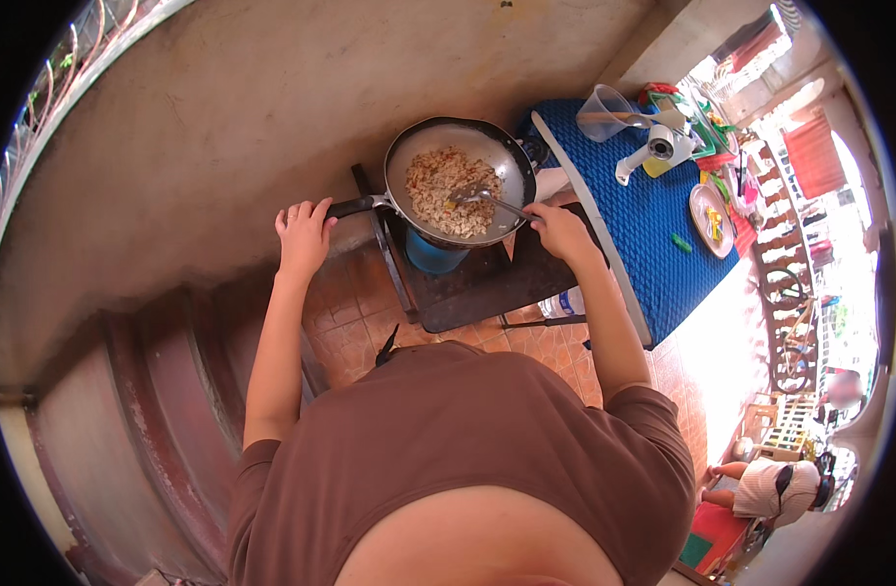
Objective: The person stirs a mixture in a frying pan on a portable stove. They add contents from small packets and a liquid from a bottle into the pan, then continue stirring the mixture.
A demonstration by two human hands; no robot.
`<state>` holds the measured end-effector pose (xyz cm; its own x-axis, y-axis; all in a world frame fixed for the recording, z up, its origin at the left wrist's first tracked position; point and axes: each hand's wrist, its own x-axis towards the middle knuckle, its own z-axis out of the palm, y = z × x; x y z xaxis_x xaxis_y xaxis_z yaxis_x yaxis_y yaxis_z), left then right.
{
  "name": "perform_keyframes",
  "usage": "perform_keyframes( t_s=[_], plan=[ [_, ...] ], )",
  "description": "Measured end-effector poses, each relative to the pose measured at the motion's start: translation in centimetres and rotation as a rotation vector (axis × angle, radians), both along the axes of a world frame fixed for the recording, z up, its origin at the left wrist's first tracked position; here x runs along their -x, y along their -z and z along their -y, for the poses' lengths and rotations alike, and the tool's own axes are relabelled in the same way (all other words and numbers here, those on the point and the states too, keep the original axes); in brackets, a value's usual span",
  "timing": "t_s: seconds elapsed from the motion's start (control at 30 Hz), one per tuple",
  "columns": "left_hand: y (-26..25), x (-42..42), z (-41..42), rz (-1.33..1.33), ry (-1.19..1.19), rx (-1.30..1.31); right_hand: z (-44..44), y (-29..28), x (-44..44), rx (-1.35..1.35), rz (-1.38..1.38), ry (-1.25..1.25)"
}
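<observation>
In front of me a frying pan (517,157) with a dark rim sits over a blue round burner or container (433,255) on a dark metal stand (463,304). A mound of crumbly browned food (448,183) with orange bits lies in it. My left hand (306,231) rests at the end of the pan's black handle (351,207), its fingers over the tip. My right hand (561,228) grips a metal spoon (508,206) by the handle. The spoon's bowl end is down in the food.
A table with a blue woven cover (638,234) stands at right. On it are a clear plastic cup (603,113), a white camera-like device (659,146), a green chili (680,242) and a plate (704,198). A wall (272,110) rises behind the pan. One person (774,487) is far right.
</observation>
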<state>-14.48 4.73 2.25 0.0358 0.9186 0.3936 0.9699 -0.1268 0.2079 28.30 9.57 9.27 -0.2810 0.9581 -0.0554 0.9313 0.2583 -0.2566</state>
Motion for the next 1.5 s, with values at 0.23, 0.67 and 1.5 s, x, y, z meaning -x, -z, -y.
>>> perform_keyframes(
  t_s=[0.23,0.67,1.5],
  plan=[
    [-0.9,-0.3,0.1,0.023,0.003,0.019,0.2,-0.7,4.7,0.041,0.197,-0.038],
    [-1.4,-0.8,0.3,0.051,-0.015,0.058,-3.6,-1.7,4.3,-0.034,0.21,-0.234],
    [-4.7,2.4,-2.2,0.343,0.261,0.517,-1.3,-3.8,2.6,0.14,-0.003,0.313]
  ],
)
